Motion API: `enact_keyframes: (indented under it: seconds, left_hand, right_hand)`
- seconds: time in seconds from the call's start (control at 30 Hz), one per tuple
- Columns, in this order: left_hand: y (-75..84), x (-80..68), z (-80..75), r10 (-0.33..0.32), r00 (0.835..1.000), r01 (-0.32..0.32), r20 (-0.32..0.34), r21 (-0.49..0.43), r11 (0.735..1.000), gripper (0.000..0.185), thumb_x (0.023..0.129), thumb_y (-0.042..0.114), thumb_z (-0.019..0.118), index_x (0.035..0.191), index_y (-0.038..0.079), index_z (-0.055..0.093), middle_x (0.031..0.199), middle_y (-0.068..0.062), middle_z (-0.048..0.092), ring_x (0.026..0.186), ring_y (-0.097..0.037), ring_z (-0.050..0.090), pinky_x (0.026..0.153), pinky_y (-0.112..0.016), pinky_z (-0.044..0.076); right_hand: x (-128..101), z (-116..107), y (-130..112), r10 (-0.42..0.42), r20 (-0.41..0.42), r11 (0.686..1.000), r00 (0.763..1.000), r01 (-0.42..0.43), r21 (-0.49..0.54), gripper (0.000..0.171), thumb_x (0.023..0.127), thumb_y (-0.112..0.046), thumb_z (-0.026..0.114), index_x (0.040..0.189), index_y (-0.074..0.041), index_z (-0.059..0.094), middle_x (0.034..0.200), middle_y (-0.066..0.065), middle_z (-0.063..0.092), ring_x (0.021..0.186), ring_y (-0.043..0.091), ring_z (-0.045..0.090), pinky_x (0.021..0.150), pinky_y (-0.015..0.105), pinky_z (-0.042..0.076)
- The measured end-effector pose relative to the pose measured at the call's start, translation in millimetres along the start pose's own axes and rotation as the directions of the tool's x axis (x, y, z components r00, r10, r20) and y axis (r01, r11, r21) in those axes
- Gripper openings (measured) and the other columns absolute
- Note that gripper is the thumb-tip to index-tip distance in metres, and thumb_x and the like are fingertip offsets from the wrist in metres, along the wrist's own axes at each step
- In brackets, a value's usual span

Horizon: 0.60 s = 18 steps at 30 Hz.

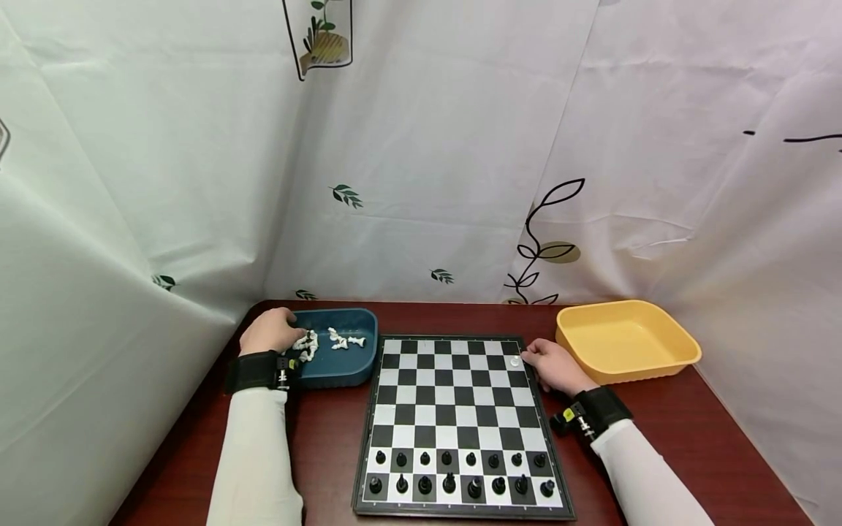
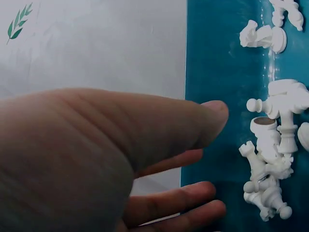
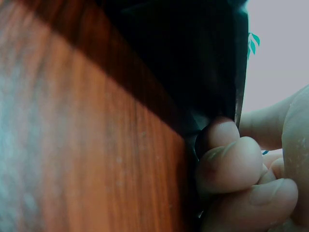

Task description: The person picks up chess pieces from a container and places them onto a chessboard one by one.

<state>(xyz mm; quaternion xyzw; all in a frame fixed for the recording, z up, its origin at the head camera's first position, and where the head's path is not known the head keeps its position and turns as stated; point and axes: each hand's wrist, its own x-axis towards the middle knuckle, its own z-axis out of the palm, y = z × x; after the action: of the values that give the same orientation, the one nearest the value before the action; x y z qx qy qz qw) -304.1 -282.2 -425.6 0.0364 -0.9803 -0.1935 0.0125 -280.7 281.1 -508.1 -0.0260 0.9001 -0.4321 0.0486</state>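
Observation:
My left hand (image 1: 268,332) is at the left side of a blue tray (image 1: 365,365) with loose white chess pieces (image 1: 309,345) in it. Its thumb and fingers stretch toward the pieces, apart from them in the left wrist view, and hold nothing. My right hand (image 1: 555,364) grips the right edge of a chessboard (image 1: 445,395) near its far corner, fingers (image 3: 231,166) bent against the dark side. One white chess piece (image 1: 515,361) stands on the far right corner square, close to the fingertips. Black chess pieces (image 1: 449,482) stand in two rows on the near side.
Behind the right hand, a yellow tray (image 1: 628,340) stands at the back right of the brown table (image 1: 329,438). A white printed curtain (image 1: 421,146) surrounds the table at the back and sides. Two more white pieces (image 1: 345,340) lie apart in the blue tray.

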Motion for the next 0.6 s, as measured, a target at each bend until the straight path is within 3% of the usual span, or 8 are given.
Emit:
enact_keyframes:
  seconds: [0.23, 0.47, 0.57, 0.6]
  left_hand:
    - [2.2, -0.9, 3.4, 0.021, 0.992, -0.016, 0.128, -0.042, 0.999, 0.056, 0.099, 0.024, 0.079, 0.142, -0.009, 0.067, 0.141, -0.032, 0.067, 0.122, -0.05, 0.068, 0.097, -0.067, 0.057]
    - [6.0, -3.1, 3.1, 0.038, 0.989, -0.03, 0.145, -0.058, 0.998, 0.049, 0.095, 0.02, 0.083, 0.134, -0.009, 0.072, 0.134, -0.03, 0.069, 0.114, -0.046, 0.07, 0.094, -0.063, 0.058]
    - [-1.5, 5.6, 6.8, 0.049, 0.987, -0.04, 0.156, -0.06, 0.997, 0.051, 0.093, 0.026, 0.088, 0.13, -0.006, 0.075, 0.131, -0.028, 0.071, 0.112, -0.044, 0.07, 0.092, -0.061, 0.059]
    - [-13.7, 15.2, 13.6, 0.079, 0.986, -0.069, 0.144, -0.075, 0.995, 0.051, 0.092, 0.031, 0.089, 0.128, -0.003, 0.077, 0.128, -0.024, 0.073, 0.109, -0.04, 0.071, 0.09, -0.058, 0.06]
  right_hand:
    - [-0.6, -0.9, -0.4, -0.001, 0.0, 1.0, 1.0, 0.001, -0.002, 0.018, 0.111, -0.017, 0.059, 0.104, -0.001, 0.061, 0.063, 0.005, 0.055, 0.045, 0.019, 0.052, 0.049, 0.035, 0.046]
    - [-0.9, -1.6, -0.8, -0.002, 0.002, 1.0, 1.0, 0.002, 0.011, 0.018, 0.112, -0.017, 0.059, 0.103, -0.002, 0.061, 0.064, 0.005, 0.055, 0.045, 0.02, 0.052, 0.048, 0.035, 0.046]
    - [-0.6, -1.4, -0.7, 0.0, 0.001, 1.0, 1.0, 0.0, 0.01, 0.018, 0.112, -0.017, 0.059, 0.104, -0.002, 0.061, 0.064, 0.006, 0.055, 0.045, 0.02, 0.052, 0.048, 0.035, 0.046]
    - [-0.4, -1.2, -0.6, 0.0, 0.0, 1.0, 1.0, 0.0, 0.009, 0.018, 0.112, -0.017, 0.059, 0.104, -0.002, 0.061, 0.064, 0.006, 0.055, 0.045, 0.02, 0.052, 0.048, 0.035, 0.046]
